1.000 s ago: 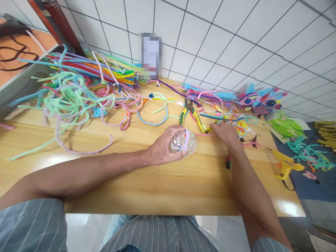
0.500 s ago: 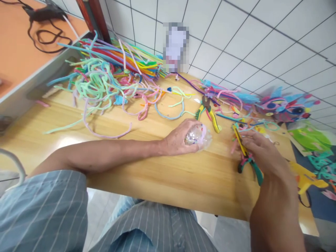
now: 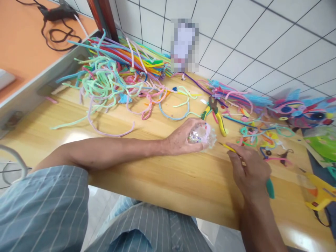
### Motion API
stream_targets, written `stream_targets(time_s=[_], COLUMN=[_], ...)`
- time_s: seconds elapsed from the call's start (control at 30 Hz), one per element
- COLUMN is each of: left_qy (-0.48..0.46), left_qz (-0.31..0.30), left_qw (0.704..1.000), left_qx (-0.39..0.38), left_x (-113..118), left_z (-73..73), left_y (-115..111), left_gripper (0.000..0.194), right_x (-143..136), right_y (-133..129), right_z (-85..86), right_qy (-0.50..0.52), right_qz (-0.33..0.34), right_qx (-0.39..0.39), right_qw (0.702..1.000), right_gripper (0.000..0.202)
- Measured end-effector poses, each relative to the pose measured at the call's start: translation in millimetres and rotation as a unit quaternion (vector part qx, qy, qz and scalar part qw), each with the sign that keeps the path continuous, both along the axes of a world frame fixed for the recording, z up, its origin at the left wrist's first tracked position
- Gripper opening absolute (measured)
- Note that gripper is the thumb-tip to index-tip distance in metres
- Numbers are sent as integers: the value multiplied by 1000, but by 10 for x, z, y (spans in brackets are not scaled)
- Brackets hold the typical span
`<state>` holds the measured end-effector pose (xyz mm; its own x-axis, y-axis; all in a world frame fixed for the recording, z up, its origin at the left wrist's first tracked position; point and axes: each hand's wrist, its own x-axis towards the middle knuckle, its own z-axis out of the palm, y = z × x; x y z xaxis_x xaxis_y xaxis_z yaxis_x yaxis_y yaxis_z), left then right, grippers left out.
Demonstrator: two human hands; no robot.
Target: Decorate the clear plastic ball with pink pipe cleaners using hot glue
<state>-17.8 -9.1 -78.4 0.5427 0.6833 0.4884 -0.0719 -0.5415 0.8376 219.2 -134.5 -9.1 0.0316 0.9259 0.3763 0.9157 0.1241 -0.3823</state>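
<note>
My left hand (image 3: 181, 138) is wrapped round a clear plastic ball (image 3: 203, 136) on the table, with shiny bits and a pale purple strip showing on it. In my right hand (image 3: 250, 168) is a slim yellow utility knife (image 3: 229, 147), its dark tip pointing left toward the ball, a small gap apart. Most of the knife is hidden by the fingers. The green handle (image 3: 270, 189) of a tool sticks out behind that hand; the rest of it is covered. Yellow-and-green pliers (image 3: 215, 113) lie just beyond the ball.
Tangled green pipe cleaners (image 3: 105, 80) and a colourful bundle (image 3: 136, 57) fill the back left. Small scraps (image 3: 258, 134) lie at right, near a yellow glue gun (image 3: 319, 190). A fluffy pink-and-blue figure (image 3: 299, 112) and a blurred-out phone-like object (image 3: 185, 45) stand along the tiled wall.
My right hand has turned and come left, bringing the knife tip down near the ball. My left hand keeps its hold on the ball. The view has shifted slightly.
</note>
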Motion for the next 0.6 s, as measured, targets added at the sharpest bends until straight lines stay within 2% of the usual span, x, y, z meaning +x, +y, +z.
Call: stream_targets(time_s=[0.1,0.3,0.6], left_qy=[5,9,4], left_qz=[-2,-6,-2], left_qw=[1000,1000,999], left_qx=[7,13,37], left_x=[-4,-23,-18], left_z=[2,19,10], left_y=[-1,-11,-14], left_gripper=[63,66,65], right_x=[-8,-64,-104], right_y=[7,73,126], right_z=[-46,-52,-41], right_qy=[-64,-184,-196], right_qz=[35,133,138], right_qx=[7,160,164], right_qw=[997,961,957], right_gripper=[24,38,36])
